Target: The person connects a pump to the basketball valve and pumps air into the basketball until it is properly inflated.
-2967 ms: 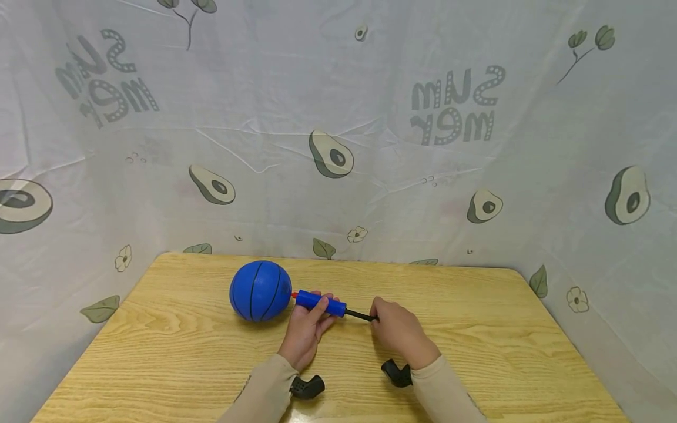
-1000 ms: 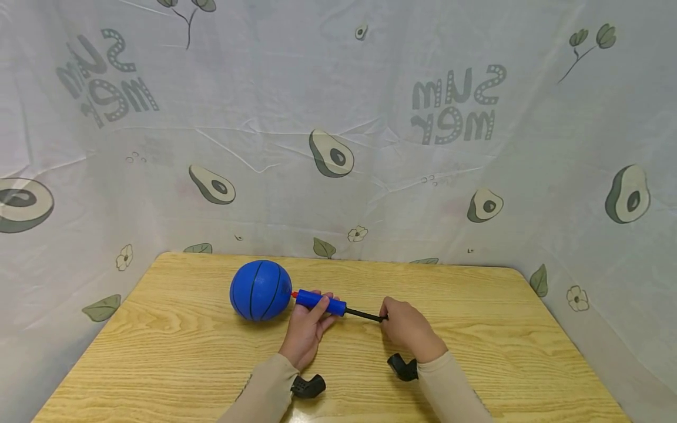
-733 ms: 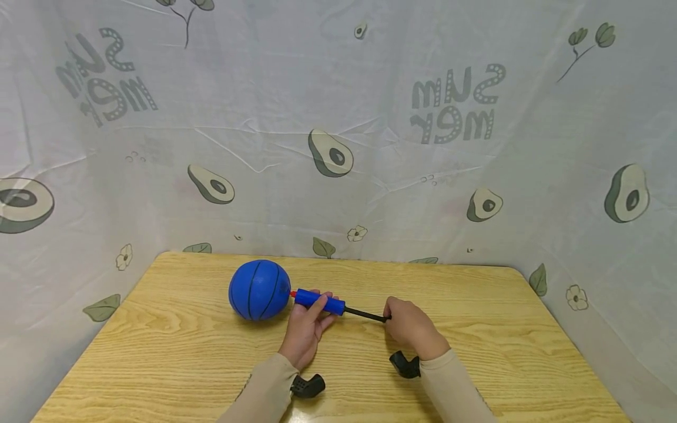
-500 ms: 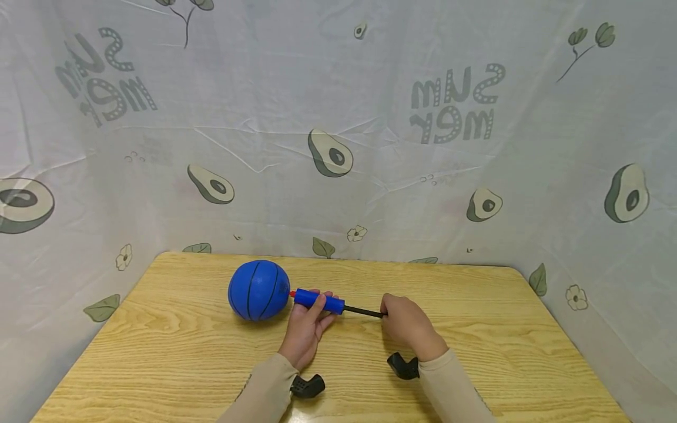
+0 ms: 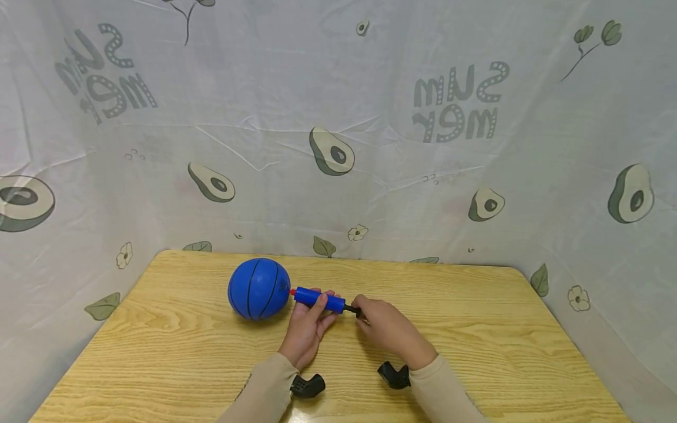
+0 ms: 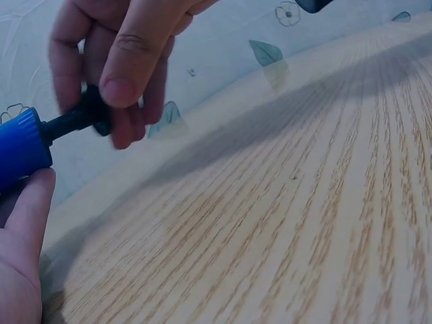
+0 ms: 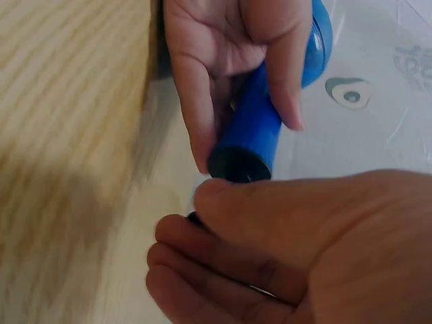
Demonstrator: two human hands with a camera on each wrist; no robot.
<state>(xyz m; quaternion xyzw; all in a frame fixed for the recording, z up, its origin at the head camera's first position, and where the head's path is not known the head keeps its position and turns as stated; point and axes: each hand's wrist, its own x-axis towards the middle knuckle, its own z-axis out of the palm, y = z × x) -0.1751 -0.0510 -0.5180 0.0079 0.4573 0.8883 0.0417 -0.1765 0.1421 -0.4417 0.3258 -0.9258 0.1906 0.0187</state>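
Note:
A blue ball with black seams [image 5: 259,289] sits on the table. The red tip [image 5: 293,292] of a blue hand pump [image 5: 319,299] meets its right side; how deep it goes I cannot tell. My left hand [image 5: 305,333] grips the pump's barrel, thumb on top. My right hand [image 5: 390,329] pinches the black handle [image 6: 98,111] at the rod's end, and only a short length of black rod [image 6: 67,125] shows outside the barrel. In the right wrist view, the right thumb and fingers [image 7: 229,202] hide most of the handle.
The wooden table [image 5: 476,329] carries the ball and runs back to a pale curtain [image 5: 264,117] printed with avocados and leaves. Black devices [image 5: 308,386] stick out at both wrists.
The right hand first drew the handle out to the right, then moved left, so the rod has slid mostly into the barrel. Left hand, barrel and ball stay nearly still.

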